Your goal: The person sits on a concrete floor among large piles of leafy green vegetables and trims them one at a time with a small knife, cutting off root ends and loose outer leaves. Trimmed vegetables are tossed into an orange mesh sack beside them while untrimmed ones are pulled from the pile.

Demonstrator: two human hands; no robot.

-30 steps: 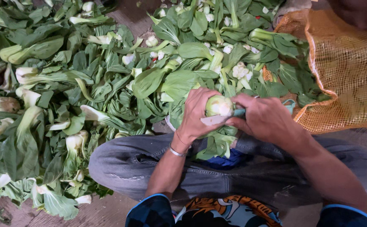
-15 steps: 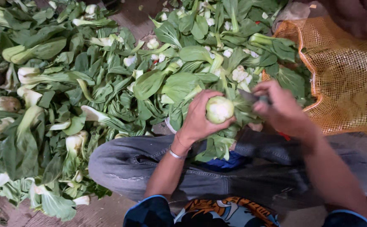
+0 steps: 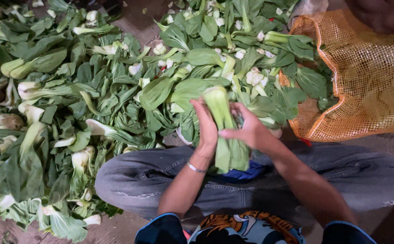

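My left hand (image 3: 207,129) and right hand (image 3: 246,131) both grip the bok choy (image 3: 224,126) upright; I'd keep the stalk base steady while stripping outer leaves.

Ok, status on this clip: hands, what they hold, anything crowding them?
Left hand and right hand both grip one green bok choy head. Loose bok choy pile ahead. Orange mesh sack right.
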